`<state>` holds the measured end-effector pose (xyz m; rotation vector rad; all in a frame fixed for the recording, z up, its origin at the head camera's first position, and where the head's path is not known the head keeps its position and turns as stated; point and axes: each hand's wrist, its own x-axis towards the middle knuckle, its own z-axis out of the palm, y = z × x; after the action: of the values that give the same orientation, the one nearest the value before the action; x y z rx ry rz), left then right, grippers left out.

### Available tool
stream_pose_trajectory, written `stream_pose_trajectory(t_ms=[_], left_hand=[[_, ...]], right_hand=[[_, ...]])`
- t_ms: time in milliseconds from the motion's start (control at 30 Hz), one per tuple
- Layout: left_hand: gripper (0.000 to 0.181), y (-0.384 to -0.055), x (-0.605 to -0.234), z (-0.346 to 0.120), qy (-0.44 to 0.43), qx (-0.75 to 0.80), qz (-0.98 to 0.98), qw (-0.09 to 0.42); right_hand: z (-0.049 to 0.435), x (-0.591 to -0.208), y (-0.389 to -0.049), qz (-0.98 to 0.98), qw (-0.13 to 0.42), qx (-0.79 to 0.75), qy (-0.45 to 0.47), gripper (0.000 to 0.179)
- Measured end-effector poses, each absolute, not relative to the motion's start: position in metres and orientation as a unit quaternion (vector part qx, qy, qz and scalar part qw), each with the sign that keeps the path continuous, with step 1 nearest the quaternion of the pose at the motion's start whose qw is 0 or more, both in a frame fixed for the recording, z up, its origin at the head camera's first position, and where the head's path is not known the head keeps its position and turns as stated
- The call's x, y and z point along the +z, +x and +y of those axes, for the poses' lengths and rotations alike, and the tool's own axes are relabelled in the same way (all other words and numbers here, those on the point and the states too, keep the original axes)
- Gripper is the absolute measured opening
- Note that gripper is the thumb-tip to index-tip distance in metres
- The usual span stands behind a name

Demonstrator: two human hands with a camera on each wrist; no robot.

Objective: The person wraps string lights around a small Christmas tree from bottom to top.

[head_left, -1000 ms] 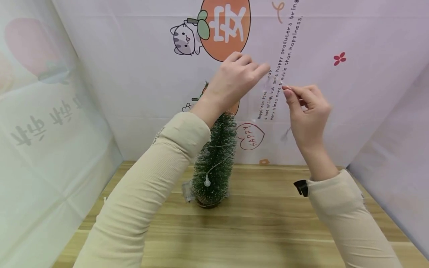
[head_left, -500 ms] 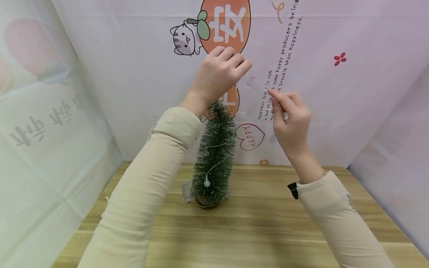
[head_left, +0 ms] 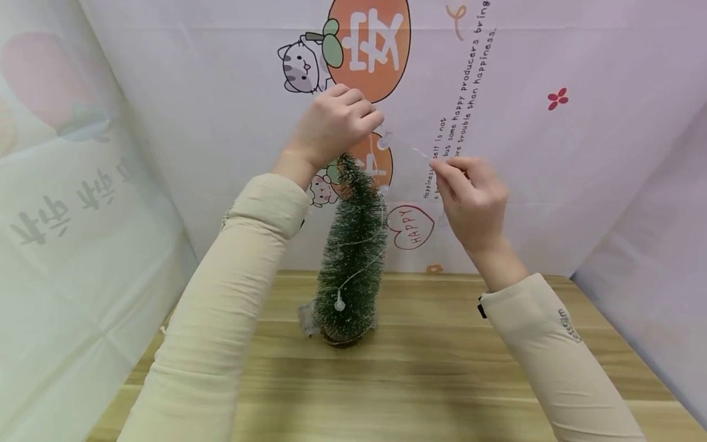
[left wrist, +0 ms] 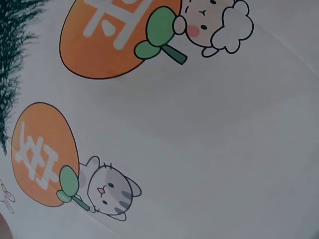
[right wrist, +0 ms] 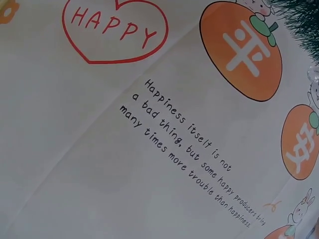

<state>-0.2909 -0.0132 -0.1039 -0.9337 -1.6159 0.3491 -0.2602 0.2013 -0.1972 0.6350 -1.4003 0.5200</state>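
Observation:
A small green Christmas tree [head_left: 353,245] stands upright on the wooden table, its tip leaning left. A string of lights [head_left: 361,275] with clear bulbs and a thin pale wire winds around it. My left hand [head_left: 337,126], fingers curled, holds the string above the treetop. To the right, my right hand [head_left: 472,196] pinches the wire between thumb and fingertips, and a stretch with a bulb [head_left: 383,141] spans the two hands. Branches of the tree show at the left edge of the left wrist view and the top right corner of the right wrist view.
A clear plastic piece [head_left: 308,319] sits just left of the tree's base on the wooden table [head_left: 431,380]. Printed white cloth [head_left: 607,184] closes off the back and both sides.
Both hands have moved left, the left one from above and right of the treetop to its upper left. The wire between them now shows clearly. The tree stays in place.

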Motion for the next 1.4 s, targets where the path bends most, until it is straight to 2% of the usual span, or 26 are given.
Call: stream_pose_trajectory(t_ms=[433, 733, 1033, 1400], left_hand=[[0.023, -0.294, -0.105, -0.049, -0.391, 0.139, -0.719, 0.557], [0.017, -0.294, -0.113, -0.064, -0.381, 0.092, -0.737, 0.551], [0.024, -0.294, -0.121, -0.071, -0.368, 0.046, -0.729, 0.576], [0.02, -0.297, -0.139, -0.08, -0.358, 0.036, -0.729, 0.582]], right_hand=[[0.186, -0.199, -0.259, -0.661, 0.635, 0.163, 0.364, 0.023], [0.175, -0.2, -0.255, -0.65, 0.637, 0.19, 0.368, 0.025], [0.159, -0.194, -0.246, -0.62, 0.652, 0.228, 0.373, 0.022], [0.144, -0.194, -0.24, -0.605, 0.639, 0.226, 0.418, 0.017]])
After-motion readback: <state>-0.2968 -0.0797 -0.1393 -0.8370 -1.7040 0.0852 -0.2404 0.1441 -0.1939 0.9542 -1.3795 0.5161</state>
